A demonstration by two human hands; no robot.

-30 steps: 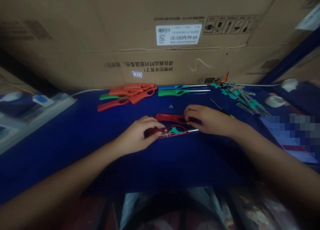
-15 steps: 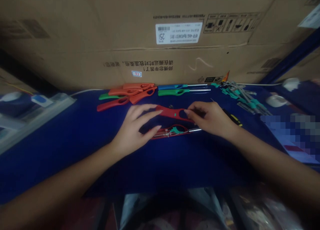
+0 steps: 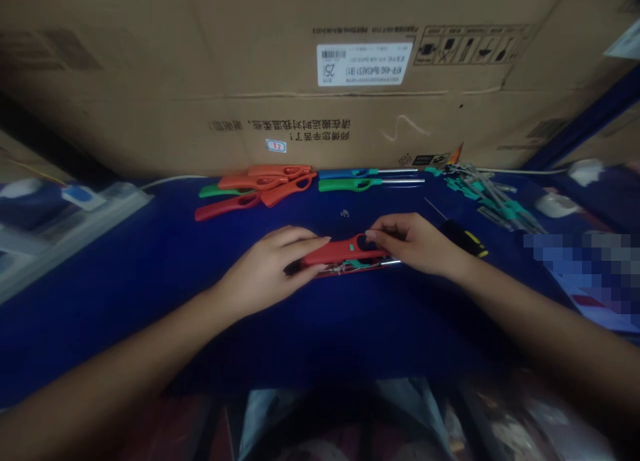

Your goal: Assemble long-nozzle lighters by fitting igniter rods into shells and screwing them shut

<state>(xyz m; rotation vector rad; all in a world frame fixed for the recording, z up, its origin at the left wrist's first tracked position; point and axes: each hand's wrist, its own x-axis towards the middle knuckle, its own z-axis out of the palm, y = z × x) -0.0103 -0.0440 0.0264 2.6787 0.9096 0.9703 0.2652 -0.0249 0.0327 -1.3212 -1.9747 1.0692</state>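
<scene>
A red lighter casing half (image 3: pixel 333 251) lies over a second red half (image 3: pixel 345 271), which holds a green trigger part, thin inner pieces and a metal tube that sticks out to the right. At the left end, my left hand (image 3: pixel 273 266) is closed on the upper half, fingertips on top and thumb along the lower edge. My right hand (image 3: pixel 413 242) pinches the upper half near its trigger hole. Its other fingers are curled and partly hidden. The lower half still shows along the front edge.
Several orange casings (image 3: pixel 265 181) lie at the back left, beside blue and green lighters (image 3: pixel 350 184). Several metal tubes with green parts (image 3: pixel 483 187) are piled at the back right. A black-and-yellow screwdriver (image 3: pixel 463 237) lies by my right hand. Cardboard (image 3: pixel 200 61) stands behind.
Both hands have brought the upper red half down and toward me, from behind the lower half to over it. My left fingers have closed in around its left end.
</scene>
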